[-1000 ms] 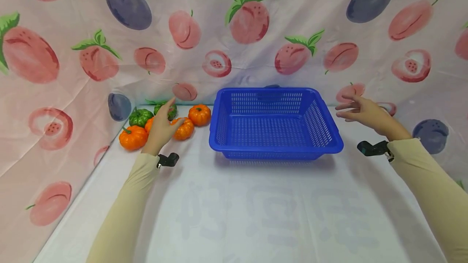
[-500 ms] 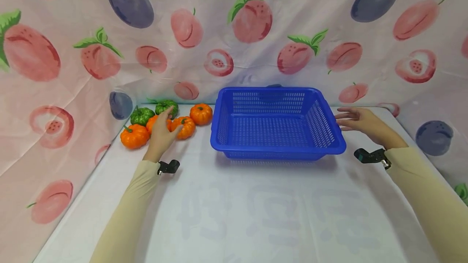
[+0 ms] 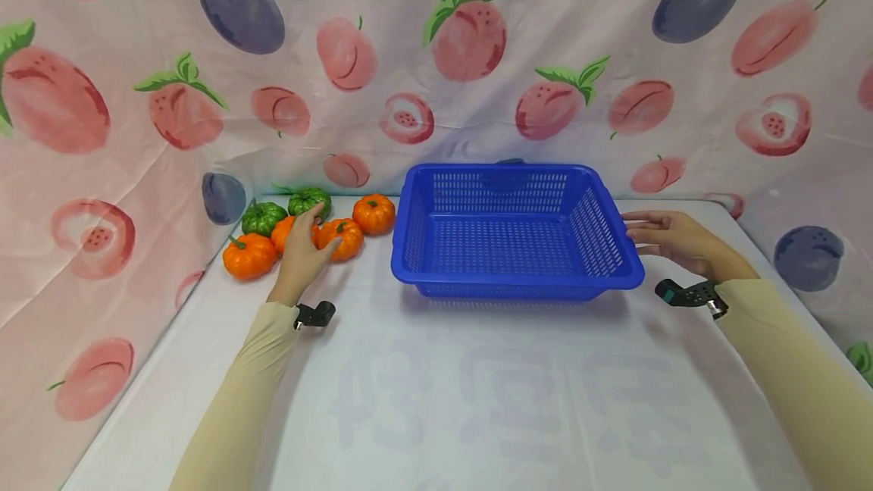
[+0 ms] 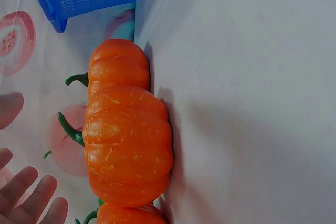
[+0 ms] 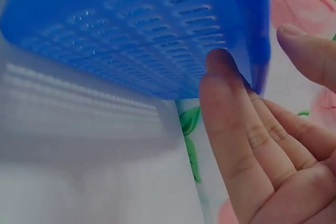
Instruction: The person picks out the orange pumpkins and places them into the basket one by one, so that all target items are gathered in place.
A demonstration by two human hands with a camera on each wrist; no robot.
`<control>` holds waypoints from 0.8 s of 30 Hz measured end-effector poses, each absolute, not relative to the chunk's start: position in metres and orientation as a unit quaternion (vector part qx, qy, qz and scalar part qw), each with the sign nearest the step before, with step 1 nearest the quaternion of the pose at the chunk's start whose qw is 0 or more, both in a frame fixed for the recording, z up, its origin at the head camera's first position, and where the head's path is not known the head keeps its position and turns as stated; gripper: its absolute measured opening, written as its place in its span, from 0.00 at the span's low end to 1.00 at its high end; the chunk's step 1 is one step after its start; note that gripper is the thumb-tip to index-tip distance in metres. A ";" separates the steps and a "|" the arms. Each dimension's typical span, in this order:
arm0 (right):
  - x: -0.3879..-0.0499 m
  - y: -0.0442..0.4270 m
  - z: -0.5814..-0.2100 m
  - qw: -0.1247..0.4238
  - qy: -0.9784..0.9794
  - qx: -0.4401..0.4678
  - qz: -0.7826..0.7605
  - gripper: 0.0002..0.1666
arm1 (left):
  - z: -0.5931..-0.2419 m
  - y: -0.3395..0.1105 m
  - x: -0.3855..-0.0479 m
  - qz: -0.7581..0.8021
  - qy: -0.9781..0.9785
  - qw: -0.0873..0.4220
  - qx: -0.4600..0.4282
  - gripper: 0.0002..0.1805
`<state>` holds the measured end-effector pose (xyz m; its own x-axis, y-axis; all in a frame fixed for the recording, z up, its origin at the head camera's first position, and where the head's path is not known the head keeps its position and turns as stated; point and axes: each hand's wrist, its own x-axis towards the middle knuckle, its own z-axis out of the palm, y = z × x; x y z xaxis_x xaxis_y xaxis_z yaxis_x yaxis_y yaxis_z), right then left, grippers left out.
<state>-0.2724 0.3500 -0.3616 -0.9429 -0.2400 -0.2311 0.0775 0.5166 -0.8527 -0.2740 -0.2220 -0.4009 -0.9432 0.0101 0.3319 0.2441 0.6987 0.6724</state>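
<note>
My left hand (image 3: pixel 298 260) hovers over a cluster of small pumpkins, thumb and fingers spread and nothing held. Below or beside it lie a mottled orange pumpkin (image 3: pixel 345 239), a partly hidden orange pumpkin (image 3: pixel 282 232) and an orange pumpkin (image 3: pixel 249 257) at the left. In the left wrist view, the fingers (image 4: pixel 31 195) are apart from the mottled pumpkin (image 4: pixel 128 148). My right hand (image 3: pixel 678 241) is at the right side of a blue plastic basket (image 3: pixel 518 280). Its extended fingers (image 5: pixel 228 124) lie against or just under the slotted wall, with the thumb held away.
Two green pumpkins, one at the front (image 3: pixel 263 218) and one behind (image 3: pixel 311 203), sit at the back left. Another orange pumpkin (image 3: pixel 373 214) stands near the basket's left wall. A fruit-print curtain (image 3: pixel 409 36) rises behind the white-covered table (image 3: pixel 477 400).
My right hand has come down and in from beside the basket to its right wall. The left hand has lowered slightly over the pumpkins. The basket has stayed in place.
</note>
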 end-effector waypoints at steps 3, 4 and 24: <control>-0.273 0.349 -0.364 0.167 0.846 -0.038 -0.505 0.43 | -0.401 -0.222 -0.275 -0.382 -0.908 0.154 -0.072 0.37; -0.274 0.349 -0.365 0.170 0.843 -0.035 -0.510 0.43 | -0.402 -0.222 -0.275 -0.382 -0.908 0.154 -0.072 0.37; -0.278 0.352 -0.367 0.197 0.816 -0.016 -0.543 0.45 | -0.407 -0.222 -0.275 -0.382 -0.910 0.150 -0.055 0.37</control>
